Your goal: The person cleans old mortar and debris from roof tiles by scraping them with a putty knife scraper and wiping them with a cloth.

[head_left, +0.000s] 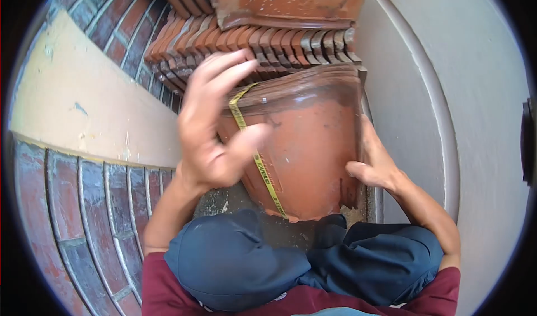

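Note:
A bundle of orange clay roof tiles (307, 148) stands tilted in front of my knees, with a printed yellow strap (257, 159) running down its left part. My left hand (215, 125) is slightly blurred over the bundle's left side, fingers and thumb spread, nothing in it. At the bundle's right edge my right hand (377, 162) grips the tiles, its thumb on the near face and its fingers along the side, partly hidden.
Behind the bundle is a row of stacked tiles (257, 44), with another large tile (291, 0) on top. A brick wall (92, 221) with a cream ledge (100, 100) bounds the left. A smooth grey wall (481, 120) rises close on the right.

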`<action>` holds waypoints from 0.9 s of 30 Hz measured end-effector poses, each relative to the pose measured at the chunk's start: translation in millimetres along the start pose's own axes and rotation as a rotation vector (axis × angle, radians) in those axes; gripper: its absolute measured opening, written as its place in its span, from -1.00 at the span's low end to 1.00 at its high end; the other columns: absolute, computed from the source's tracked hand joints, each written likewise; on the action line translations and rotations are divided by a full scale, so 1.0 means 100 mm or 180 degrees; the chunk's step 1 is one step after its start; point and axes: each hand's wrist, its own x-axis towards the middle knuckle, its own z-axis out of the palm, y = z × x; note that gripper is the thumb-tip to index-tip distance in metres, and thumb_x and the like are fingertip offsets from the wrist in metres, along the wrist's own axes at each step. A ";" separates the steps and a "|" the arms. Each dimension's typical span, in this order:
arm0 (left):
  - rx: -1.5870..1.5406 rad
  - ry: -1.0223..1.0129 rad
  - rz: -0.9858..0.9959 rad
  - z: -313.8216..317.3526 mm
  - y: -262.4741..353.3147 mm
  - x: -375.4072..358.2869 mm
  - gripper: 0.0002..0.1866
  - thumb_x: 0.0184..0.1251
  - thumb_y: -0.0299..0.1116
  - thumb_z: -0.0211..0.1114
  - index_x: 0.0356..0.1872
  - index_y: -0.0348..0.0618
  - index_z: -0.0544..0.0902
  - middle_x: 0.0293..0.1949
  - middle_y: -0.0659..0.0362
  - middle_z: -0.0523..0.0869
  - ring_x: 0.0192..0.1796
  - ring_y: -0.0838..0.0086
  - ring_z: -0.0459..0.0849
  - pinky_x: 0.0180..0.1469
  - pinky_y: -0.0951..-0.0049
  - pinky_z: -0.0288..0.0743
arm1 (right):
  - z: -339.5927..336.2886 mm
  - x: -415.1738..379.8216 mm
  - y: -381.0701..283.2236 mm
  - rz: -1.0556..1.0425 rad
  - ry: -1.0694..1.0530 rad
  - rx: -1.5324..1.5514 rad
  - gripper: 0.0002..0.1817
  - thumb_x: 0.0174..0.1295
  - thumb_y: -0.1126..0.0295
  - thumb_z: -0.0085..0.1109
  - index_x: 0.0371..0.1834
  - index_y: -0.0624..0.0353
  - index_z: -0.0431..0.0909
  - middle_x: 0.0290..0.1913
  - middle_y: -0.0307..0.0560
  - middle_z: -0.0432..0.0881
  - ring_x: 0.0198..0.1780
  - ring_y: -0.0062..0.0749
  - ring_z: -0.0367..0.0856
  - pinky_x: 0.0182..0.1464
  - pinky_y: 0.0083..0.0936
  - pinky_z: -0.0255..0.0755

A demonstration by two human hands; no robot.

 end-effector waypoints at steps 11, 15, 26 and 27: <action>0.1851 -0.3407 0.1929 0.66 0.49 1.12 -0.04 -0.23 -0.30 0.69 0.39 -0.23 0.52 0.37 -0.04 0.58 0.51 0.12 0.44 0.64 -0.17 0.07 | 0.22 0.33 -0.43 -0.0337 0.0369 -0.0082 0.07 -0.13 0.14 0.38 0.30 0.75 0.06 0.15 0.66 0.34 0.22 0.43 0.40 0.33 0.05 0.35; 0.1972 -0.3988 0.1470 0.80 0.50 1.16 0.10 -0.35 -0.31 0.67 0.45 -0.28 0.44 0.26 -0.05 0.66 0.44 0.15 0.52 0.61 -0.16 0.14 | 0.30 0.31 -0.57 -0.0587 0.0587 0.0069 0.08 -0.17 0.18 0.40 0.38 0.62 0.07 0.21 0.55 0.29 0.21 0.37 0.35 0.33 0.06 0.31; 0.1189 -0.3643 0.1155 0.48 0.40 0.97 -0.07 -0.63 -0.40 0.47 0.13 -0.42 0.64 0.15 -0.18 0.68 0.33 -0.06 0.57 0.50 0.07 0.34 | 0.17 0.10 0.26 -0.0368 0.0466 0.1532 -0.01 0.16 -0.21 0.45 0.46 0.35 0.38 0.24 0.20 0.57 0.27 -0.04 0.57 0.29 -0.18 0.50; 0.1071 -0.3644 0.1156 0.47 0.39 0.94 -0.08 -0.64 -0.39 0.47 0.12 -0.43 0.64 0.14 -0.18 0.68 0.32 -0.06 0.57 0.50 0.07 0.34 | 0.19 -0.02 0.31 -0.0148 0.0149 0.1799 0.00 0.16 -0.22 0.45 0.47 0.35 0.37 0.25 0.20 0.57 0.29 -0.06 0.57 0.30 -0.17 0.50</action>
